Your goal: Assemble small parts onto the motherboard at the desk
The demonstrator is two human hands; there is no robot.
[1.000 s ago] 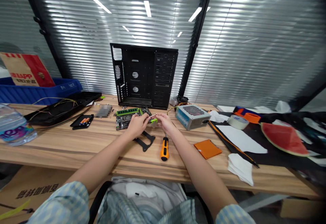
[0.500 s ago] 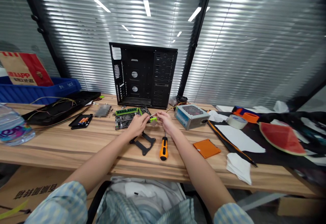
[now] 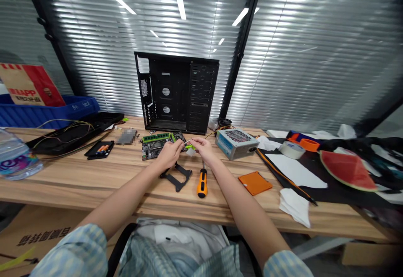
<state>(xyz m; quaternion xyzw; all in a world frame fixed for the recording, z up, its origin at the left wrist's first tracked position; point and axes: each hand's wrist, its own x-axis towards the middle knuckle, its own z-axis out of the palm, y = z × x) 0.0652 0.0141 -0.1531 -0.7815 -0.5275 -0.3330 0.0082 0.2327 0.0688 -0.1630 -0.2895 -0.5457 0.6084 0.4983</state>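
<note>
Over the wooden desk, a person's two hands meet just in front of a black computer case standing against the blinds. The left hand has its thumb and fingers drawn in to a narrow pinch on one end of a thin pale piece; the right hand pinches the other end just as closely, so the piece spans the short gap between the fingertips. It is too small to identify further. A bright green part and a small whitish one show just below it; whether either is held, one cannot tell.

The motherboard, with a green memory module along its far edge, lies beside and partly behind the left hand. Nearer the person, a black bracket lies flat, partly hidden by the left wrist. Between the forearms an orange-and-black screwdriver points away from the person, its shaft tip hidden near the right hand.

To the right of that hand sits a power supply unit, and nearer the person an orange plate lies flat beside the right forearm.
</note>
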